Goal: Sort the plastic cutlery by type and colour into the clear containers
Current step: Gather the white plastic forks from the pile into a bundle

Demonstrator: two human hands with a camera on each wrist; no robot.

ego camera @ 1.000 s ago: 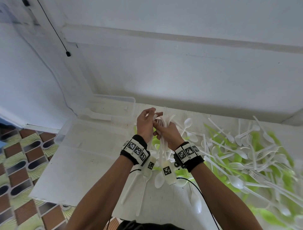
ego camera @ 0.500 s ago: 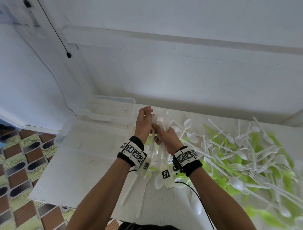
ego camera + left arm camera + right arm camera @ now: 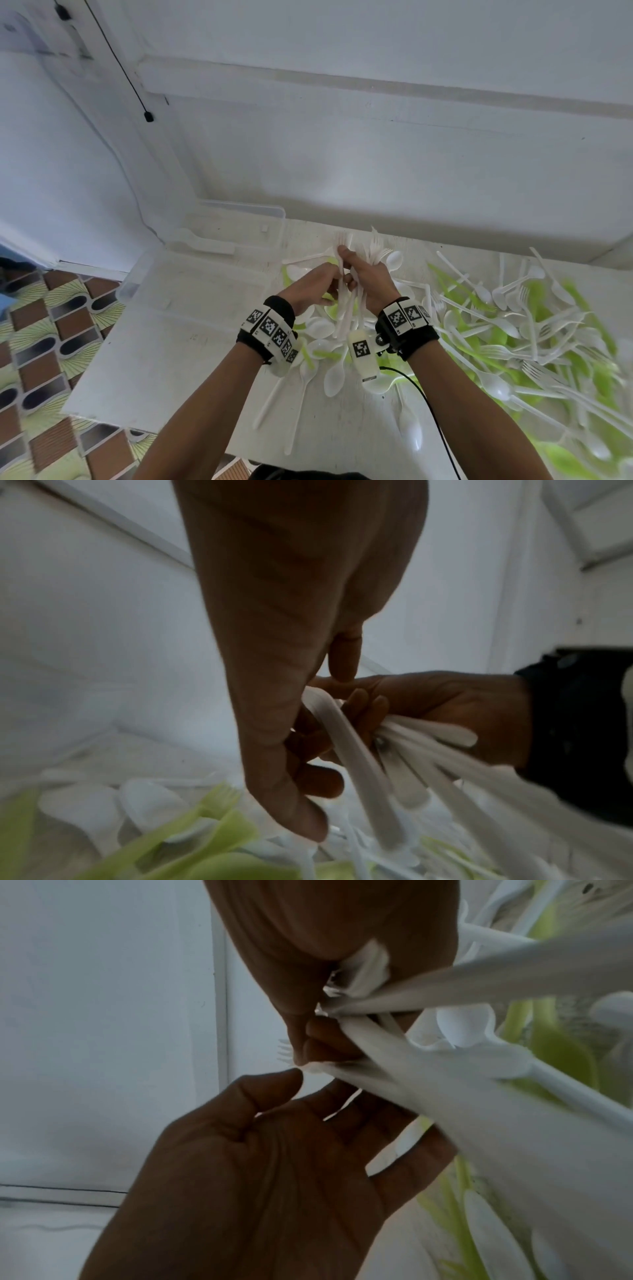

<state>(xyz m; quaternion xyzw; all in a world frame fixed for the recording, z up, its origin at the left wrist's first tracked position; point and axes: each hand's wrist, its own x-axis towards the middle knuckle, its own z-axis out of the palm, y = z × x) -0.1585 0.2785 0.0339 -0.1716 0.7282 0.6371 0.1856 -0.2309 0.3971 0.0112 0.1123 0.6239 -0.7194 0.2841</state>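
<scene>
- Worktop [image 3: 191,346]: white, w/ a big mixed heap of white & green plastic cutlery [image 3: 513,329] spread over its right half; clear containers [image 3: 236,226] sit at the far left, nearest one w/ what looks like a white utensil inside.
- Step in hand, judged: gathering white forks into one bunch before dropping them in a container. Best done by keeping tines all pointing one way, handles squared up, no spoon mixed in.
- Right hand [image 3: 371,284]: fingers curled tight round a bundle of white forks [image 3: 375,248], tines up, held above the heap.
- Left hand [image 3: 308,291]: grip mostly relaxed; thumb & fingertips pinch one white fork [image 3: 342,274], just beside the bundle.
</scene>
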